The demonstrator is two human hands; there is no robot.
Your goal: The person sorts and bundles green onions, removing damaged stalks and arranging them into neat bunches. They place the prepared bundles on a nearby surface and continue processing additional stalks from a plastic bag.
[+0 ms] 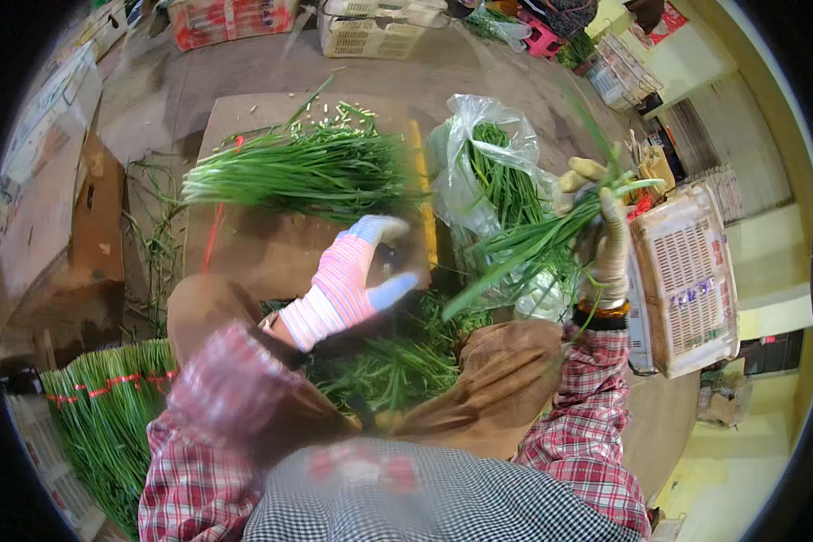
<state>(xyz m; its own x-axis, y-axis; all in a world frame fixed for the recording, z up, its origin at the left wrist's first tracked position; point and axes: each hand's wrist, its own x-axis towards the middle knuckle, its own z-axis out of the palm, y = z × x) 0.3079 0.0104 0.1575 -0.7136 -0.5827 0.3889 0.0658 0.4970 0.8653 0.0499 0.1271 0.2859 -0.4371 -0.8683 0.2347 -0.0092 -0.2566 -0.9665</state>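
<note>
My left hand point(352, 278), in a striped knit glove, is spread with nothing in it, over the near right part of a low brown board point(244, 244). Across that board lies a large heap of green garlic chives point(298, 169), pale ends to the left, with a red tie under them. Raised at the right, my right hand point(606, 230), in a pale glove, grips a small bunch of chives point(549, 237), its pale ends pointing right. Just left of this hand, a clear plastic bag point(454, 156) holds more chives point(508, 183). Short cut stem pieces point(325, 112) are scattered behind the heap.
Loose green leaves point(393, 372) lie between my knees. Bundles with red ties point(108, 406) stand in a crate at lower left, near a cardboard box point(98, 217). A white plastic crate point(684, 284) is at right. More crates point(372, 34) and a person point(569, 13) are at the far side.
</note>
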